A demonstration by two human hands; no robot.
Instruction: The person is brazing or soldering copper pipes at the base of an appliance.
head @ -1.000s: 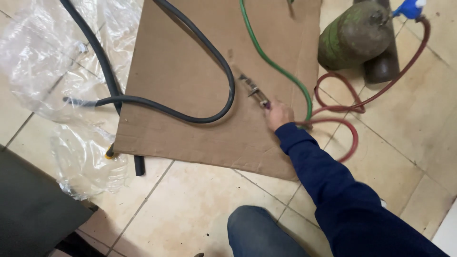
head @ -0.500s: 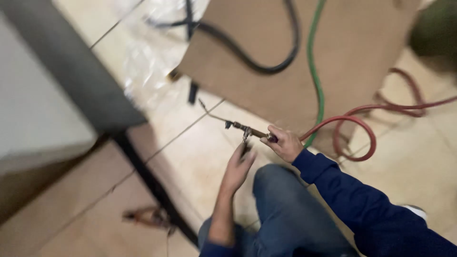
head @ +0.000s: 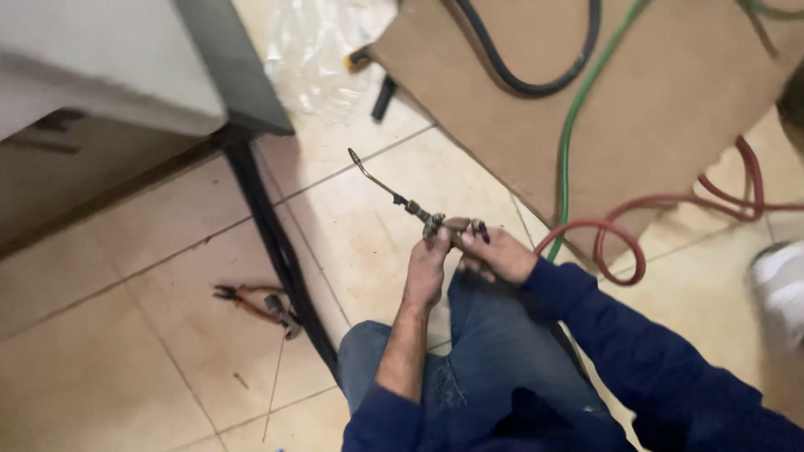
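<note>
Floor: beige tiles (head: 368, 209), cardboard sheet (head: 670, 92) lying under green hose (head: 569, 142) and red hose (head: 636, 209).
Torch: welding torch (head: 419, 211) being gripped over the knees.
Hands: left hand (head: 429, 269) pinching its valve; right hand (head: 501, 254) clasping its handle.
Nearby: pliers (head: 251, 301) lying beside a black cable (head: 276, 243).

Floor (head: 151, 335): pale cream tiles with thin dark joints, scuffed and stained in places.
Cardboard sheet (head: 670, 92): brown, lying flat on the tiles at the upper right.
On the cardboard: a black hose (head: 536, 84) looping, a green hose (head: 574, 125) running across it, a red hose (head: 620, 243) coiling off its edge onto the tiles.
Clear plastic sheet (head: 322, 50): crumpled, just beside the cardboard.
Pliers (head: 255, 303): red-handled, flat on the tile at the left.
Black cable (head: 276, 243): running down the tiles beside the pliers.
</note>
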